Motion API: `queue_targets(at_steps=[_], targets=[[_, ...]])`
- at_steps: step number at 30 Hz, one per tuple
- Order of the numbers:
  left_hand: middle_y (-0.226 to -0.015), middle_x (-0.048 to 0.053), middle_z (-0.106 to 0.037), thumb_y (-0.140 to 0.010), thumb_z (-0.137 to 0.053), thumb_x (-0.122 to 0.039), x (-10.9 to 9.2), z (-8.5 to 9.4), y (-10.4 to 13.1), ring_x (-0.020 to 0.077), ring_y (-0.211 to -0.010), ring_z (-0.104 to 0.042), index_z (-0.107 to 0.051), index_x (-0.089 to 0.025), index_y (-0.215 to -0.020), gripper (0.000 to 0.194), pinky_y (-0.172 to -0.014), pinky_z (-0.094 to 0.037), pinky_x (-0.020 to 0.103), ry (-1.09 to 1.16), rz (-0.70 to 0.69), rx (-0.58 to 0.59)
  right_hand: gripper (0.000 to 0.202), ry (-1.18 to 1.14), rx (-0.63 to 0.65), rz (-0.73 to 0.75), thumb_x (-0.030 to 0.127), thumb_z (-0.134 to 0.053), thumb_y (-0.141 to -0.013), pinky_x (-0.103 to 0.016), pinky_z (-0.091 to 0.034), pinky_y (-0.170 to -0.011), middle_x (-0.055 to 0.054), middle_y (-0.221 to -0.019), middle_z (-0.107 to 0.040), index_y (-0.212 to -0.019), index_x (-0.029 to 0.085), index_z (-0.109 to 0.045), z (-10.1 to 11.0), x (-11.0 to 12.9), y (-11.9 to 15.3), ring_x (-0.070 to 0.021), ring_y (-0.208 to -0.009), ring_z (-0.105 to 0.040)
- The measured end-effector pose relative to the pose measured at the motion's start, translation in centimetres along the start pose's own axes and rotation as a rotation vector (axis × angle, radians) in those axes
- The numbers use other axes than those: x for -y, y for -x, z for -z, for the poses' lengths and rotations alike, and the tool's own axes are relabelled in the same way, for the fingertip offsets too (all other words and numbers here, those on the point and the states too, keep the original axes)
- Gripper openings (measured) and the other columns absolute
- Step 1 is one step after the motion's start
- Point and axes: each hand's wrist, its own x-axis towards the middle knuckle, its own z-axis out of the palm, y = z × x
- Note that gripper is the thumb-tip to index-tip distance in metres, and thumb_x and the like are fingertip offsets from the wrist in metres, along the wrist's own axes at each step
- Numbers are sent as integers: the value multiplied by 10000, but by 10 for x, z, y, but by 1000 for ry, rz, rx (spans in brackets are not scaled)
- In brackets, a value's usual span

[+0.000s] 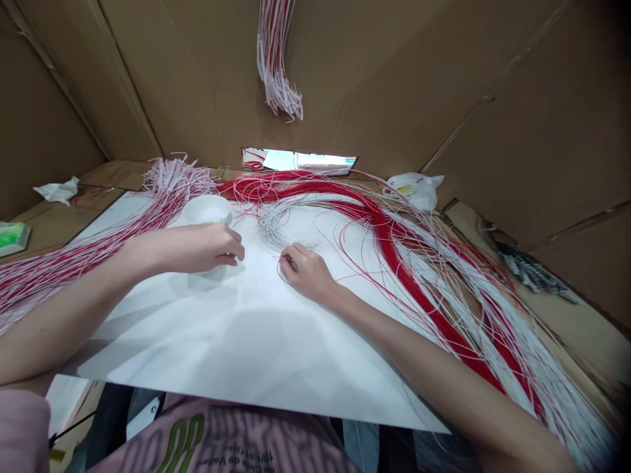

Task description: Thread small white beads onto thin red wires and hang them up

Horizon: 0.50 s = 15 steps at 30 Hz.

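Observation:
My left hand [217, 246] is over the white board [236, 355], just in front of a round white bowl [207, 209]. Its fingers are curled together, and anything between the tips is too small to make out. To the right, my right hand [300, 266] has thumb and fingers closed in a pinch near the board, at the front end of a coil of thin grey-white wires [271, 226]. A thin red strand shows beside its fingertips. A large bundle of red wires [394, 243] curves behind and to the right of it.
Red-and-white wires [138, 220] with frayed white ends lie at the left. Another bunch [279, 79] hangs from above against the cardboard wall [369, 79]. A plastic bag [417, 189] sits at the back right, crumpled tissue [58, 190] at the far left.

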Motion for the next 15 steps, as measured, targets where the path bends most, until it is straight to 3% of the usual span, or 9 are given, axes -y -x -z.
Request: queue_targets(at_steps=[3,6,9,15], targets=[[-871,41,-680,-876,-526,-183,16,3,4,147,-739,-597,-689,-192,-926,171,-642,-392,224,-20,136,33,106,0,0,1,181,-481,-903,-275,-358,-660,-37,-926,-649,-899,206,-583,0,0,0,-160,-743,-578],[-794,34,-657,-823,-558,-192,29,-3,3,133,-619,-543,-678,-189,-840,121,-547,-340,223,-11,262,194,106,-1,-1,2,180,-482,-900,-274,-364,-665,-37,-924,-646,-896,204,-585,0,0,0,-161,-747,-579],[-709,28,-615,-787,-544,-158,36,-10,0,125,-569,-491,-632,-165,-718,112,-520,-312,227,-5,293,306,107,-4,-2,5,181,-479,-902,-272,-373,-674,-36,-918,-643,-892,203,-584,0,0,0,-162,-757,-583],[-637,19,-560,-773,-506,-165,42,-12,1,114,-535,-434,-594,-158,-635,164,-499,-301,226,51,238,228,106,-5,-7,3,181,-481,-900,-274,-374,-671,-36,-907,-641,-887,204,-584,0,0,0,-161,-747,-580]])
